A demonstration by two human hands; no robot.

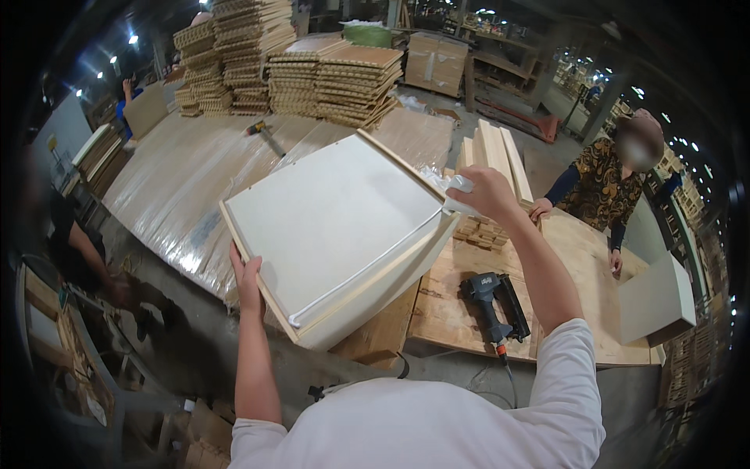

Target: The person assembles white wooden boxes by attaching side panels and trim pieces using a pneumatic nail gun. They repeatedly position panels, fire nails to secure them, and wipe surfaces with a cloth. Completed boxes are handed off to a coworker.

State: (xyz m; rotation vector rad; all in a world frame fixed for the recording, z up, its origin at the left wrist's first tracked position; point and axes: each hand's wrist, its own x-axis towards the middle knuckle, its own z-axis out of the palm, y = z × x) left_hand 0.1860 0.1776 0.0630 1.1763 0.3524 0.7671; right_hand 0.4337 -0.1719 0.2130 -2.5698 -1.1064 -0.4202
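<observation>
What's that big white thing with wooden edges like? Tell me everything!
The white box-like piece with pale wooden edges looks made of board. A white line runs along its near side. It's tilted; its underside is hidden. The bare left hand grips its left edge; the right hand, holding a small white object, is at its right corner.

The person (375, 426) is wearing a plain white shirt (437, 414). Its loose, short sleeves (566, 375) are creasing slightly, leaving both forearms (258, 371) and hands (491, 192) bare.
</observation>
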